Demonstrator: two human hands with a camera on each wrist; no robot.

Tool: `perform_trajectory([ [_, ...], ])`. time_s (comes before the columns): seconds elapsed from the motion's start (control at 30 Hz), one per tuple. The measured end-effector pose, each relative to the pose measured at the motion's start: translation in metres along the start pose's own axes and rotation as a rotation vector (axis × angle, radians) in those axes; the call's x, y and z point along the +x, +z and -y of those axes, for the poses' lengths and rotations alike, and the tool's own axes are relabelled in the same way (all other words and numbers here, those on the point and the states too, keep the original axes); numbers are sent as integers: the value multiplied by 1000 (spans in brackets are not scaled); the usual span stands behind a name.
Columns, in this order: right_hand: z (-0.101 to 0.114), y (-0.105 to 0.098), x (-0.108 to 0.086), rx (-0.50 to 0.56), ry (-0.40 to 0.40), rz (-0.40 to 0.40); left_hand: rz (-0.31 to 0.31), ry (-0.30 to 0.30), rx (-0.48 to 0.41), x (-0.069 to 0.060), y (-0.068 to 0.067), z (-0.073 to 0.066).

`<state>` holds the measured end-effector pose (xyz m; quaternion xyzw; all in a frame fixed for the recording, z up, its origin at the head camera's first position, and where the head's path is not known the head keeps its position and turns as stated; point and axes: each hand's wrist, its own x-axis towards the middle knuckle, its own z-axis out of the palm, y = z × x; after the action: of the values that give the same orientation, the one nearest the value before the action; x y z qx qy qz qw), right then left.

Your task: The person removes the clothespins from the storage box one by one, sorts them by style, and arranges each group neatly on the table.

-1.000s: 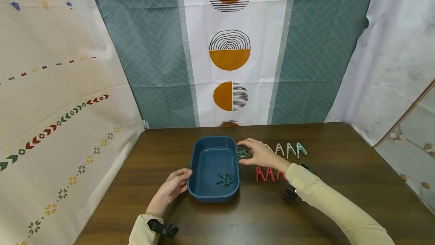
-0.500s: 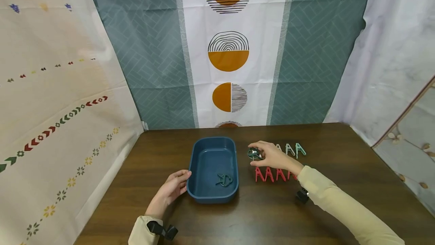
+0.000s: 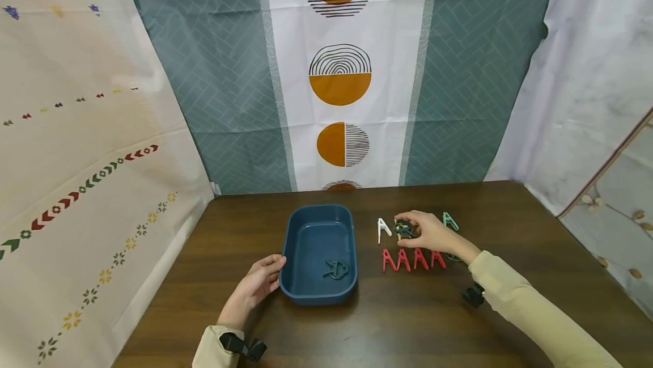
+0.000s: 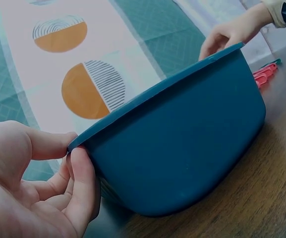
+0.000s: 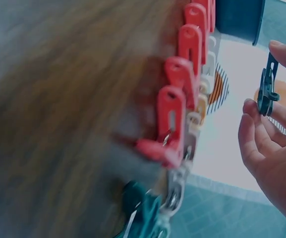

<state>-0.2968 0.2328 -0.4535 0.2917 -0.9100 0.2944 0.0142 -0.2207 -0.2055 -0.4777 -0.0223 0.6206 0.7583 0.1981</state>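
My left hand (image 3: 260, 279) holds the left side of a blue plastic bin (image 3: 288, 243), its thumb and fingers pinching the rim in the left wrist view. Inside the bin, toward its near right corner, lies a dark green clip (image 3: 336, 269) with a rounded body. My right hand (image 3: 433, 236) pinches a second dark green clip (image 5: 268, 89) between thumb and fingertips, raised over the back row of clothespins. A white clothespin (image 3: 384, 228) stands just left of that hand, and a light green clothespin (image 3: 449, 220) to its right. Other back-row clothespins are hidden behind the hand.
Several red clothespins (image 3: 403, 259) stand in a front row right of the bin. Another dark green clip (image 5: 140, 208) sits at that row's right end, mostly covered by my right arm in the head view. Patterned cloths hang behind and beside the brown wooden table (image 3: 357, 334).
My right hand has moved right, away from the bin's edge and along the back row, with the dark green clip in its fingers. The left hand keeps its place on the bin.
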Motion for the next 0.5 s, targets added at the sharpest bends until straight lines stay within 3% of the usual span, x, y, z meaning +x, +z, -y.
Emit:
perform_trajectory([
  [0.2, -8, -2, -15, -47, 30, 2, 10, -4, 5, 0, -1, 2],
  [0.5, -5, 7, -27, -30, -5, 37, 18, 3, -22, 1, 0, 3],
])
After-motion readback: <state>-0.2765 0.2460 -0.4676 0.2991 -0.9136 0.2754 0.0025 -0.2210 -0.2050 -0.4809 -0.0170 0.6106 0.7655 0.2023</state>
